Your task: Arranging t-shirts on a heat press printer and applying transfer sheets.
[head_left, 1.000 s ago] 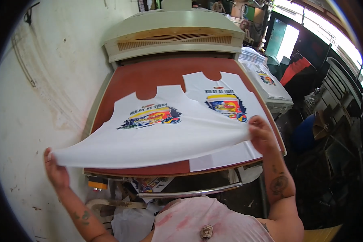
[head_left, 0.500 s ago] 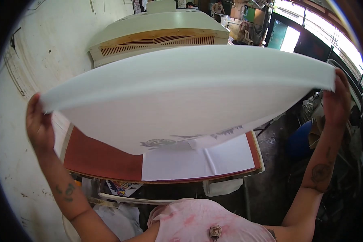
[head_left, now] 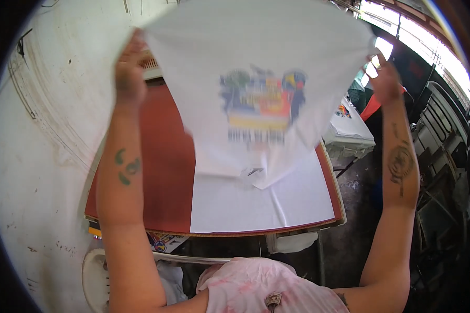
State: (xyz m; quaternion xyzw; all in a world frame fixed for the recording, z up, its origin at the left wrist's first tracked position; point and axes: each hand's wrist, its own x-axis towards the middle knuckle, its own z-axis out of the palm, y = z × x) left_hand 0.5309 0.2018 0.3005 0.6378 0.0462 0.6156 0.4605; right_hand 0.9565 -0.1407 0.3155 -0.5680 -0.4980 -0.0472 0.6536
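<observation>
A white cloth (head_left: 193,68) hangs spread between my raised hands, a colourful print in its middle. My left hand (head_left: 130,73) is closed on the cloth's left edge, and my right hand (head_left: 385,83) pinches the right edge. The cloth's lower end droops in creases over a padded red-brown board (head_left: 162,161). Flat on that board's right part lies another white cloth (head_left: 297,208), with a small crease near its front edge. The cloth's far edge runs past the top of the picture.
A white wall (head_left: 47,172) stands close on my left. To the right is a small table (head_left: 352,136) with a printed white cloth on it. Metal frames (head_left: 438,115) lean at the far right. Below the board's front edge are a pale chair (head_left: 93,281) and printed sheets (head_left: 164,242).
Both hands have moved inward and farther away from me, the cloth going with them. Its printed face now shows, and the small table at the right has come into sight.
</observation>
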